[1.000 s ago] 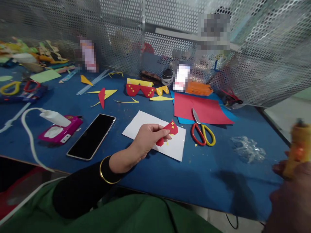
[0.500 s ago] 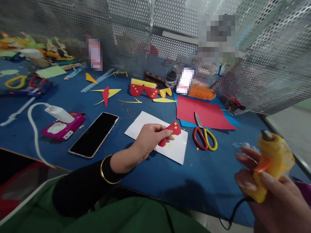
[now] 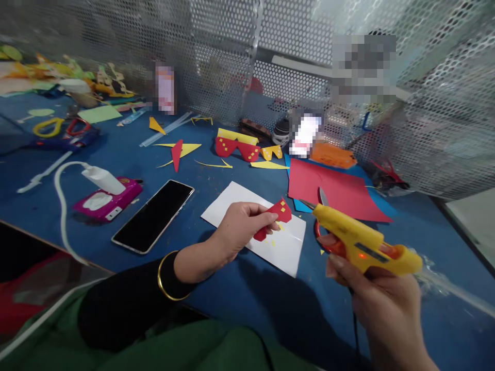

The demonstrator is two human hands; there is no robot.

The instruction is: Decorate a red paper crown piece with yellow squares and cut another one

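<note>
The left hand's (image 3: 245,226) fingers pinch a red paper cutout with yellow squares (image 3: 284,212) over a white paper sheet (image 3: 294,255), its long axis slanting rightward and away. The yellow plastic glue gun (image 3: 353,234), gripped in the right hand's (image 3: 386,296) fingers, lies rightward, nozzle apart from the cutout.

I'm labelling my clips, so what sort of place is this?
Probably a paper-craft workspace: the right hand holds a yellow glue gun, with a red paper sheet and glasses-shaped red cutout on the blue tabletop.
</note>
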